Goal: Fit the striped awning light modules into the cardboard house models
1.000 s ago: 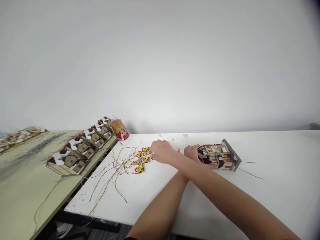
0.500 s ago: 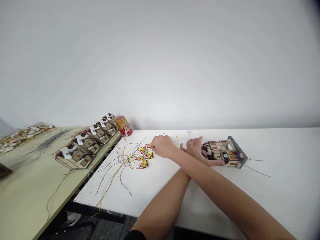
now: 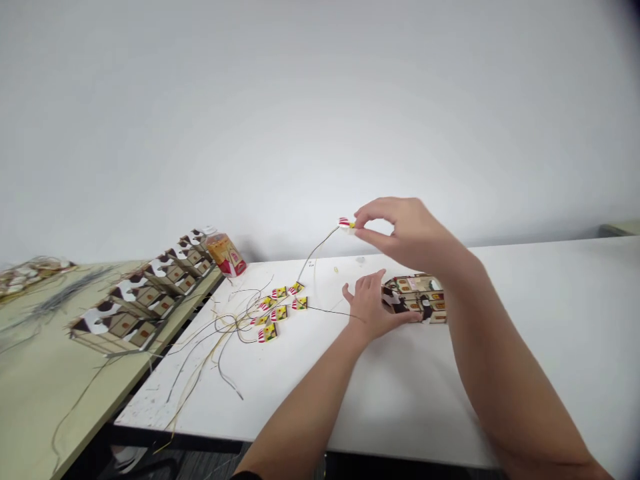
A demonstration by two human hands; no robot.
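Observation:
My right hand (image 3: 395, 227) is raised above the white table, pinching a small red, white and yellow piece (image 3: 346, 225) with thin wires trailing down from it. Several similar wired pieces (image 3: 279, 313) lie on the table at the left, their wires tangled. My left hand (image 3: 369, 308) rests beside a small model house (image 3: 414, 303) lying on the table, with its thumb along the near side and its other fingers spread. My right forearm hides the far end of the house.
A row of similar model houses (image 3: 143, 303) stands on the yellowish table (image 3: 45, 380) at the left. A bottle (image 3: 226, 253) of orange liquid stands near the wall. Bundled wires (image 3: 70, 293) lie at the far left.
My right hand has risen from the pile and moved right, with one wired piece now in its fingers. The view has shifted slightly to the right.

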